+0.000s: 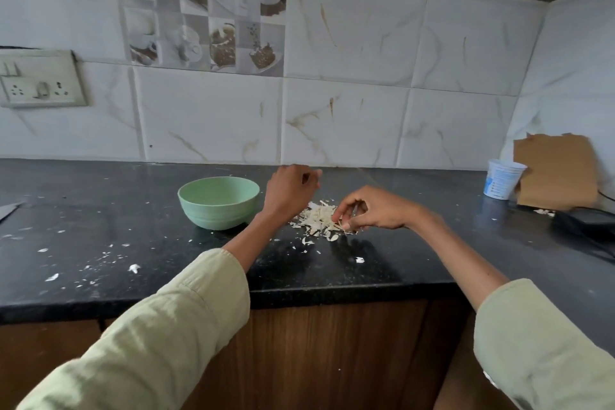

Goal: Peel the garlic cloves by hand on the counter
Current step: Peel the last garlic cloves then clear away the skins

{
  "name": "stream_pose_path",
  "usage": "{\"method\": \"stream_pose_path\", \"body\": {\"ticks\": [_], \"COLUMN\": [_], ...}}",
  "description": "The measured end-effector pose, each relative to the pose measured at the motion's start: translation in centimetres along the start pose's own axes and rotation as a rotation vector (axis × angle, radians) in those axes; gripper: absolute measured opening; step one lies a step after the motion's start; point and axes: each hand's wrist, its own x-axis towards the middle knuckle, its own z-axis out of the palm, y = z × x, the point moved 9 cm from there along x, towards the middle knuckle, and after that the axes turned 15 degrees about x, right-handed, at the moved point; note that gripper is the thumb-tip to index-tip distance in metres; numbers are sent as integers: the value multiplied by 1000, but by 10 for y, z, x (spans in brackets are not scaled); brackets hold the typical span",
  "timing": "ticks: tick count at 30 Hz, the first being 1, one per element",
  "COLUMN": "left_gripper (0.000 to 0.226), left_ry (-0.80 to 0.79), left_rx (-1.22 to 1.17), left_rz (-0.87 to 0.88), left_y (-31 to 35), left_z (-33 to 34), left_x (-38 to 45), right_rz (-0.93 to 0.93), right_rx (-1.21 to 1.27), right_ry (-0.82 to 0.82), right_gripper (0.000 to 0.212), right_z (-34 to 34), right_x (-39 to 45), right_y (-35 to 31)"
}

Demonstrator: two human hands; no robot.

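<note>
Garlic peel pile (321, 218) lies on the black bench (100, 243), just right of the green bowl (218, 201). Right hand (372, 208) reaches into the pile, its grip curled, fingertips pinching among the peels; whether a clove is held I cannot tell. Left hand (291, 191) hovers between bowl and pile, fingers curled; its contents are hidden. White cup (502, 178) and torn cardboard (555, 171) stand far right of the bowl.
</note>
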Motion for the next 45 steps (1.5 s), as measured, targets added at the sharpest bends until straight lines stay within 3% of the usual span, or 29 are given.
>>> {"method": "stream_pose_path", "body": {"ticks": [9,17,28,34,37,45], "left_gripper": [39,39,34,24,20,73], "left_ry": [-33,-40,-76,-91,-141,-488], "left_rx": [-73,-62,-63,-62,-93,71], "left_rz": [12,37,28,50,87,289], "left_y": [-23,-27,-30,-27,-23,3], "left_z": [34,39,46,46,52,87], "left_x": [8,9,9,8,6,-22], "right_rz": [-50,-59,-65,-56,-45,-10], "right_rx": [-101,-161,-141,-160,-135,-121], "right_ry": [57,138,179,-6,-8,46], "right_gripper": [23,10,16,20,15,8], "right_z": [9,4,-14,17,24,9], "right_x": [16,19,3,-5,-4,-9], "right_y": [6,7,-2,-16,-14,-7]}}
